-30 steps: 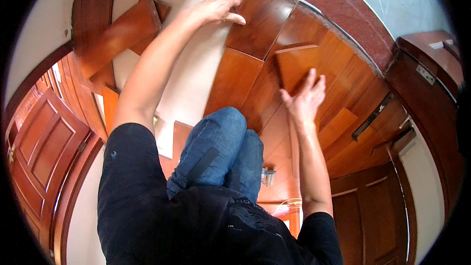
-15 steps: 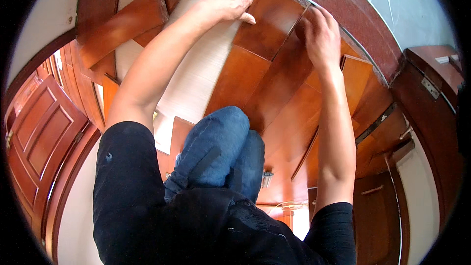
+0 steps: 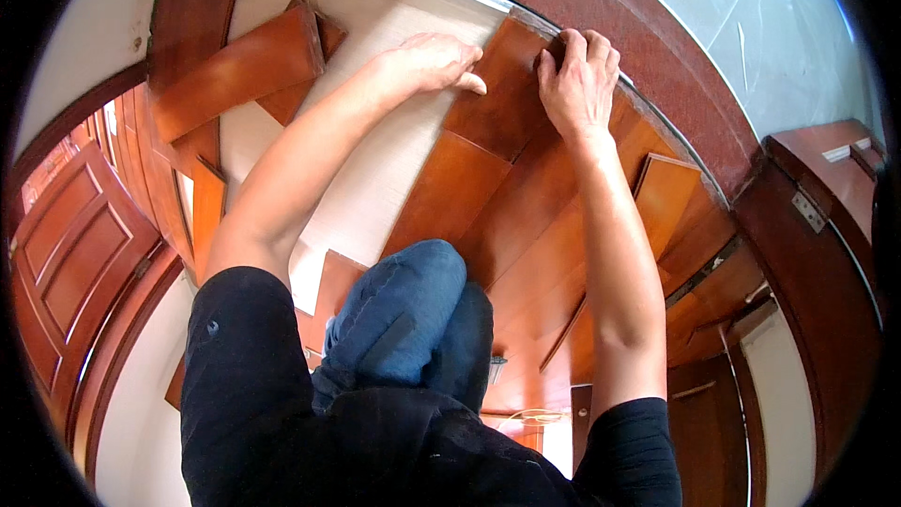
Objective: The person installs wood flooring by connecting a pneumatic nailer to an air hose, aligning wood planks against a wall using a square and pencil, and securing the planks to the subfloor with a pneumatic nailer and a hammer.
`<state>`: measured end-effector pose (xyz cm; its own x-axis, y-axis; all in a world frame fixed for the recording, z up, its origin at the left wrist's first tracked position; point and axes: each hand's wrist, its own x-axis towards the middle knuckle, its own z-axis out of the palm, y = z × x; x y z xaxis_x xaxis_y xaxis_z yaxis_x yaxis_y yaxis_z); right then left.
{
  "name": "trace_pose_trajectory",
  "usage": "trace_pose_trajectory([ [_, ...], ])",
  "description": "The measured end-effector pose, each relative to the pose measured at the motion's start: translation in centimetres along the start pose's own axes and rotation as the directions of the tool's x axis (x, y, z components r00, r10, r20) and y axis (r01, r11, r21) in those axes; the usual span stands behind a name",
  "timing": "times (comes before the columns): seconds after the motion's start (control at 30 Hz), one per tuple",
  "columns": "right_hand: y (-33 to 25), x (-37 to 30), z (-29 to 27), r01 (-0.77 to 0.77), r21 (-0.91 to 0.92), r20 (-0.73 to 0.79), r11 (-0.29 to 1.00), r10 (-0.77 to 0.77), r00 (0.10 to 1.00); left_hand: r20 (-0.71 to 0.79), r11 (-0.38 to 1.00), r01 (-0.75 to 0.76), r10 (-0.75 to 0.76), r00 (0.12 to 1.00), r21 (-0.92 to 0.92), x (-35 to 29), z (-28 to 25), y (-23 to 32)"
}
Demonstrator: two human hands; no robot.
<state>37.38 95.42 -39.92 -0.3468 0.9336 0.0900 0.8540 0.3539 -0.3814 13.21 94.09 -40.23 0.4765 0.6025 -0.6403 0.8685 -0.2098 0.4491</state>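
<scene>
A short reddish-brown wooden floorboard [image 3: 499, 84] lies at the open edge of the laid floor, its far end close to the dark red door sill [image 3: 657, 84]. My left hand [image 3: 434, 64] is at the board's left edge, fingers curled against it and thumb reaching over the rim. At the far end, my right hand [image 3: 579, 84] bends its fingers down by the narrow gap along the sill, thumb to the left. Both hands grip the board at its edges; the fingertips are partly hidden. Nearer me lies another board [image 3: 446, 192], in line with the short one.
Loose boards [image 3: 239, 70] are piled at the far left on pale underlay [image 3: 366, 136]. A loose piece [image 3: 664, 192] rests on the laid boards beside my right forearm. My bent knees [image 3: 404, 310] are on the floor. A panelled door [image 3: 89, 263] stands at left.
My right hand has shifted left along the board's far end, and its fingers are now more bent and spread. The left hand stays at the left edge. The whole view has tilted slightly.
</scene>
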Motion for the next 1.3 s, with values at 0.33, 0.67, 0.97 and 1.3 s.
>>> trace_pose_trajectory([
  [0.33,-0.5,1.2,-0.3,-0.097,0.049,0.019,0.994,0.096,0.995,-0.344,0.628,-0.065,-0.334,0.877,-0.775,3.7,-1.1,0.4],
  [0.67,-0.4,0.8,0.3,-0.041,-0.043,-0.005,0.998,0.041,0.999,-0.564,0.617,-0.136,-0.581,0.587,-0.775,4.4,-0.2,1.9],
  [0.97,-0.1,-1.3,3.5,0.009,-0.208,-0.087,0.978,-0.027,0.996,-0.825,0.965,0.169,-0.261,0.502,-0.202,2.2,6.6,4.3],
  [1.3,-14.8,4.5,-1.0,0.562,0.232,-0.429,0.794,-0.435,0.792,-0.696,0.926,0.286,-0.374,0.613,-0.245,0.1,8.4,4.5],
])
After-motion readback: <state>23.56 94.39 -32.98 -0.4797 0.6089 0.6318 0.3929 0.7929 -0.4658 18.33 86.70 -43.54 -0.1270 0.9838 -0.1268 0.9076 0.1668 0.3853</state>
